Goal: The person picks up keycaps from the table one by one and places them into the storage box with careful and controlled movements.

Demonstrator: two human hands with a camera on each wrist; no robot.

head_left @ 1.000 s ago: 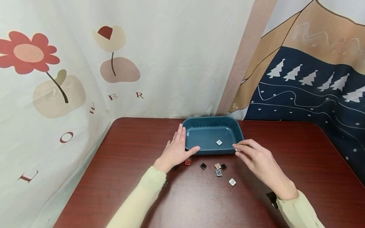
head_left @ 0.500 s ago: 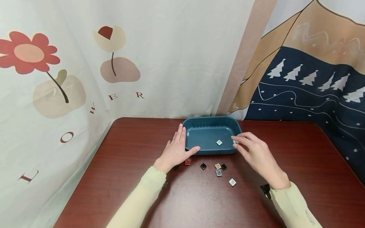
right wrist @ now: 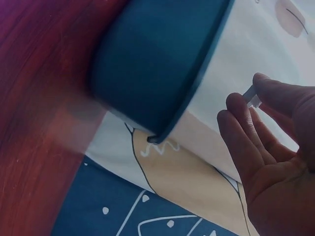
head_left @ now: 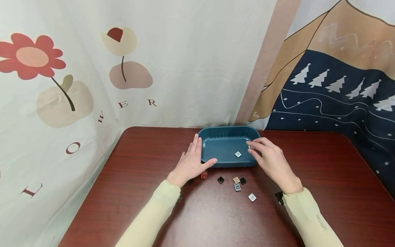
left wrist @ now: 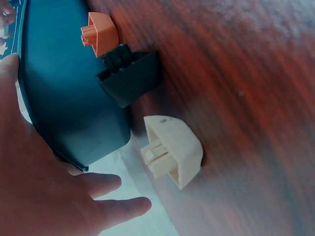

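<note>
My left hand (head_left: 192, 162) rests on the left end of a dark blue basin (head_left: 219, 148), fingers straight along its outside and thumb over the front rim. Above the basin's right side, my right hand (head_left: 273, 161) pinches a pale keycap (right wrist: 250, 95) between thumb and fingertips. One white keycap (head_left: 238, 154) lies on the basin's floor. Close to the left hand, the left wrist view has an orange-red keycap (left wrist: 107, 34), a black keycap (left wrist: 138, 78) and a cream keycap (left wrist: 179, 147) on the table.
In front of the basin lie several loose keycaps: a black keycap (head_left: 220, 179), a beige keycap (head_left: 236, 180), a grey keycap (head_left: 237, 187) and a white keycap (head_left: 252, 197) among them. Behind the brown table (head_left: 148, 157) hangs a printed curtain (head_left: 185, 68).
My right hand has moved left and away from me, from the basin's front right corner to over its right side, still pinching the keycap. The left hand has stayed in place.
</note>
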